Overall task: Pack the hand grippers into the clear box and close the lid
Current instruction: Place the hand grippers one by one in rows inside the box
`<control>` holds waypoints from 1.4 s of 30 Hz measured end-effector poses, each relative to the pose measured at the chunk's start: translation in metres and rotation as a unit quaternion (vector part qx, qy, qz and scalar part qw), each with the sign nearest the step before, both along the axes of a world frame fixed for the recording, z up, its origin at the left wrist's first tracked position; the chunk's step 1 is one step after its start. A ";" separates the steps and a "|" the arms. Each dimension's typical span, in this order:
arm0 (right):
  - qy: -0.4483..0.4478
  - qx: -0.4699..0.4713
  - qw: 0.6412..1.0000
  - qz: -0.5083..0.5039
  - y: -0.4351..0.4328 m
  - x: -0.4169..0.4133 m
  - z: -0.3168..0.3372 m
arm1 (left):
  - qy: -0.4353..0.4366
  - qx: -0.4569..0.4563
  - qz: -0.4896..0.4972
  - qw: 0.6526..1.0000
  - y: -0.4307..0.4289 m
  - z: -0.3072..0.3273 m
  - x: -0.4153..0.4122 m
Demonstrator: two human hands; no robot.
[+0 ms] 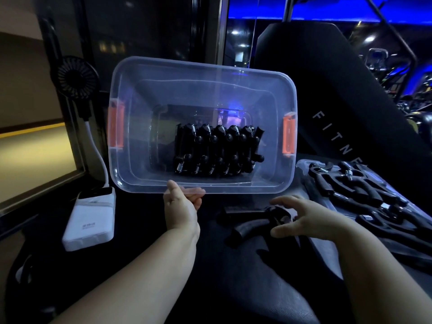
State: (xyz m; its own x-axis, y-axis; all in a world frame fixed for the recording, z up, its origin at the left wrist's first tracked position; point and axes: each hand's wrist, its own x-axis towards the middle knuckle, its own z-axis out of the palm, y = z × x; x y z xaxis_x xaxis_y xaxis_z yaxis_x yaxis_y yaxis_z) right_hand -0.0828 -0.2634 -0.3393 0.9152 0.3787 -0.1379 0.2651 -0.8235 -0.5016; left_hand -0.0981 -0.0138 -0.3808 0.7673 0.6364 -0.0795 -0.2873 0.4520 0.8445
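Clear plastic box (136,157), left half free: your left hand (181,206) pinches its near rim; your right hand (304,218) hovers spread-fingered over a black hand gripper (252,224).

I saw a dim room. A black padded backrest (327,78) lettered FITNE stood at the back. Above it ran a blue light strip (315,14); right of it, gym machines (385,64); left of it, a dark glass pane (145,31) and a beige wall (21,78).
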 end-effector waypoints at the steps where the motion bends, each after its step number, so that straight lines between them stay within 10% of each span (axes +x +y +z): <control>1: 0.007 -0.024 1.000 -0.015 0.001 0.000 -0.001 | 0.000 -0.001 -0.001 1.000 0.000 0.000 0.000; 12: -0.073 -0.140 0.986 -0.049 0.018 0.001 -0.009 | 0.001 0.000 -0.001 1.000 0.000 0.000 0.000; 42: -0.156 0.244 0.957 -0.019 0.021 -0.007 0.004 | 0.004 -0.003 -0.001 1.000 0.001 -0.001 0.002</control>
